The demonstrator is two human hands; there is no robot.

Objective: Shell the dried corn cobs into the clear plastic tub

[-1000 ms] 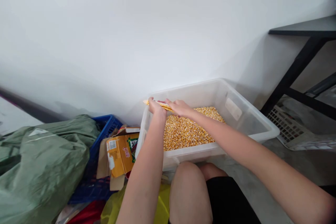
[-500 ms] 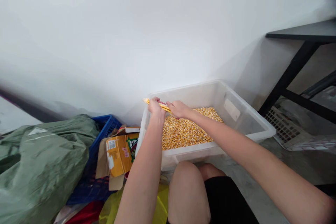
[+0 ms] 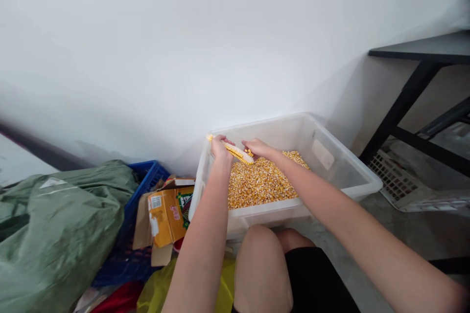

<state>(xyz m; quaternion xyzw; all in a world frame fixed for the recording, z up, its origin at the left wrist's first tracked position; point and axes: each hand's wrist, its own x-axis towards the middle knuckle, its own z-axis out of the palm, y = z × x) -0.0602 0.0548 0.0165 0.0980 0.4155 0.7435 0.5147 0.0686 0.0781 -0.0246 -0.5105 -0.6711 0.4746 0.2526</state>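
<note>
My left hand (image 3: 221, 146) is wrapped round a corn cob (image 3: 239, 152) above the left part of a translucent plastic bin (image 3: 264, 208). Part of the cob is bare and pale, while rows of yellow kernels remain along its lower side. Just beyond the cob's right end is my right hand (image 3: 260, 148), curled, with a few loose yellow kernels at its fingers. A small gap seems to lie between those fingers and the cob. Beneath both hands, a thick layer of loose corn kernels (image 3: 262, 183) covers the bin's bottom.
On the left are a torn yellow cardboard box (image 3: 167, 215), a blue plastic crate (image 3: 149, 178) and a large green bag (image 3: 62, 220). A dark table (image 3: 422, 49) stands at right, with a white basket (image 3: 398, 181) beneath it. A white wall (image 3: 235, 44) rises behind the bin.
My right hand has moved off the cob a little to the right, now with loose kernels at its fingers. The cob's bare pale side has come into view.
</note>
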